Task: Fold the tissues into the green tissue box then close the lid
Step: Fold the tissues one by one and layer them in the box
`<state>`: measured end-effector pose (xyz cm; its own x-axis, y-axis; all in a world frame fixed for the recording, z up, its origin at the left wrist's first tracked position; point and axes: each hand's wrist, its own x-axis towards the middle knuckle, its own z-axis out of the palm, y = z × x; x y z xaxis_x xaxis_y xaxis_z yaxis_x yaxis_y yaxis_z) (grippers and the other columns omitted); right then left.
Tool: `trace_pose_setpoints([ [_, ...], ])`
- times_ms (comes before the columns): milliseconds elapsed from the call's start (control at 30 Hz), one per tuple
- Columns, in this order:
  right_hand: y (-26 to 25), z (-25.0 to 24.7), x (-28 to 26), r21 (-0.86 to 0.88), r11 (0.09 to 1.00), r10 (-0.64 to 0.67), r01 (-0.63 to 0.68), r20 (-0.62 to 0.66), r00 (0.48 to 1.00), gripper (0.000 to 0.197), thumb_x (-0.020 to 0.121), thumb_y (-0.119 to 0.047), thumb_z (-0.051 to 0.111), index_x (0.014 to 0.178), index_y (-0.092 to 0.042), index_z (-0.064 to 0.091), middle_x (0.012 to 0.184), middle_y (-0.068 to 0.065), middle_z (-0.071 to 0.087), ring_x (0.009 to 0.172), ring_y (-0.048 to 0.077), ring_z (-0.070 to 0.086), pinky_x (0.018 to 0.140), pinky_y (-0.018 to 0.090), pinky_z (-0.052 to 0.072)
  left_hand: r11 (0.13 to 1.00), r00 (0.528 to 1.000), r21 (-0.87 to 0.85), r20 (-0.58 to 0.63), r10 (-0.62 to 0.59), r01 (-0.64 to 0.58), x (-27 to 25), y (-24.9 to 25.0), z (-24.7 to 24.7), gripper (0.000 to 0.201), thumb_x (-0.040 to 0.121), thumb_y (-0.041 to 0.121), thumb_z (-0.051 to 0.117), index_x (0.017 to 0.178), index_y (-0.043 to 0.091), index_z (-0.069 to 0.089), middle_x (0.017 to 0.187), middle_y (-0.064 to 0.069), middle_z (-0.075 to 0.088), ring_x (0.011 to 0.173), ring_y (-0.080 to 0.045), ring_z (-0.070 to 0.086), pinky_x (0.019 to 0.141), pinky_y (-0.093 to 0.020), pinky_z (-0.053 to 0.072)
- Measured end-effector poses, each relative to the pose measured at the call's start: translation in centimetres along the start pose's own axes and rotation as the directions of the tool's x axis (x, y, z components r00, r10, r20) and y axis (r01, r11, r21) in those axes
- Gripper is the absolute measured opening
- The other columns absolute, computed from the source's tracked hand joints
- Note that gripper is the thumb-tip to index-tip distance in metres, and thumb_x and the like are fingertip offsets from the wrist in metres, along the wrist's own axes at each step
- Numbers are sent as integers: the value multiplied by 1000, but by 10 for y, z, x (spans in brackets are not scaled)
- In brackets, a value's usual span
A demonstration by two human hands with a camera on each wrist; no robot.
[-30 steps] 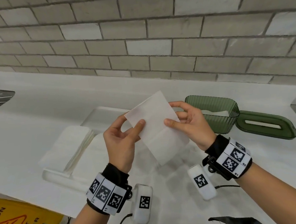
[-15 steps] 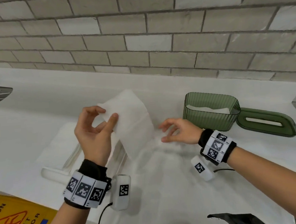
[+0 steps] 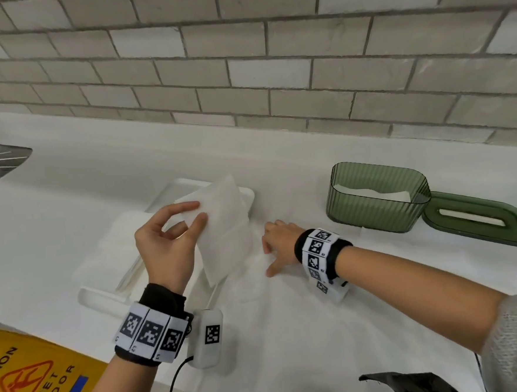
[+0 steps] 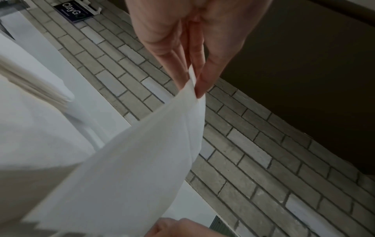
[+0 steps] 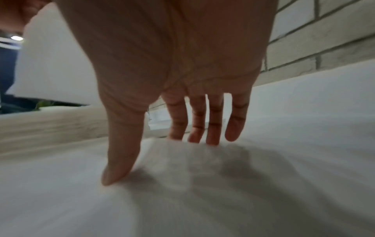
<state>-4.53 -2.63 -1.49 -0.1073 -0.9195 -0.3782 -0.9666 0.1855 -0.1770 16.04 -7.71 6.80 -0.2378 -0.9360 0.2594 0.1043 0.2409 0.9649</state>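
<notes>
One thin white paper tissue (image 3: 222, 226) hung below the left hand (image 3: 166, 248), pinched at its top edge, while the right hand (image 3: 280, 243) lay flat and empty beside it, seemingly smoothing the white counter (image 3: 291, 331) for folding.

Head view's bright and even for us, edges barrel-bent. Both wrist views read dimmer; right wrist shows motion streaks and soft shadows under the right hand (image 5: 172, 67). Left wrist's near tissue (image 4: 121, 168) is blurred.

Head view looks down over the counter (image 3: 280, 169); wrist views sit close along each hand.
</notes>
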Motion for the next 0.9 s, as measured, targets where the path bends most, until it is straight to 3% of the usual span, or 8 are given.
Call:
trace_pose_setpoints([
  [167, -7, 2, 3, 253, 967, -35, 31, 11, 999, 34, 67, -18, 81, 67, -22, 47, 74, -4, 53, 71, 19, 52, 62, 27, 45, 1000, 1000, -3, -22, 5, -5, 7, -11, -5, 18, 76, -3, 76, 81, 14, 76, 97, -8, 71, 86, -30, 69, 76, -33, 54],
  [233, -9, 2, -4, 320, 944, -72, 85, -52, 996, 39, 66, -9, 77, 76, -21, 42, 73, -3, 49, 72, 23, 48, 57, 28, 39, 1000, 999, -10, -31, 11, -11, 8, -13, -7, 17, 76, -3, 76, 80, 13, 76, 92, -1, 71, 96, -34, 68, 77, -31, 54],
  [333, -7, -14, -26, 413, 885, -173, 215, -135, 976, 48, 65, -12, 75, 101, -25, 45, 95, 10, 63, 85, 27, 57, 73, 32, 48, 1000, 999, -11, -35, 18, -19, 10, -15, -8, 17, 76, -5, 75, 80, 12, 75, 94, -2, 70, 97, -33, 68, 76, -26, 53],
  [400, -3, -33, -49, 424, 853, -238, 303, -201, 950, 56, 65, -16, 73, 113, -36, 51, 109, -1, 63, 93, 16, 58, 77, 22, 46, 1000, 999, 0, -35, 6, -6, 12, -14, -7, 17, 76, -1, 76, 84, 14, 76, 100, -3, 71, 96, -31, 69, 76, -26, 54],
  [500, 4, -62, -93, 485, 793, -229, 369, -324, 918, 49, 70, -7, 77, 108, -31, 58, 96, -8, 61, 72, 1, 50, 59, 10, 34, 1000, 1000, -28, -13, -14, 14, 12, -9, 0, 23, 77, -2, 76, 96, 13, 75, 107, -8, 71, 81, -20, 73, 71, -22, 55],
  [600, 10, -86, -133, 574, 703, -200, 420, -408, 891, 22, 77, -12, 79, 94, -24, 72, 87, -10, 68, 65, 12, 54, 60, 27, 39, 997, 999, -81, 35, 12, -9, 9, 2, 14, 28, 79, -6, 73, 104, 7, 72, 105, -6, 73, 73, -12, 72, 67, -16, 55],
  [733, 13, -115, -170, 650, 473, -127, 594, -617, 776, 28, 78, 0, 72, 107, -3, 72, 89, -2, 70, 86, 11, 64, 78, 18, 45, 986, 992, -163, 121, 47, -27, 3, 15, 38, 32, 79, -8, 72, 107, 5, 70, 94, 4, 75, 73, -17, 73, 69, -20, 57],
  [900, 24, -131, -192, 502, 280, 47, 818, -859, 511, 35, 68, -3, 76, 101, -14, 75, 101, -2, 74, 96, 14, 68, 82, 23, 53, 969, 972, -207, 164, 169, -133, 2, 28, 60, 39, 74, -18, 70, 106, 5, 69, 108, -12, 69, 81, -11, 73, 69, -26, 57],
])
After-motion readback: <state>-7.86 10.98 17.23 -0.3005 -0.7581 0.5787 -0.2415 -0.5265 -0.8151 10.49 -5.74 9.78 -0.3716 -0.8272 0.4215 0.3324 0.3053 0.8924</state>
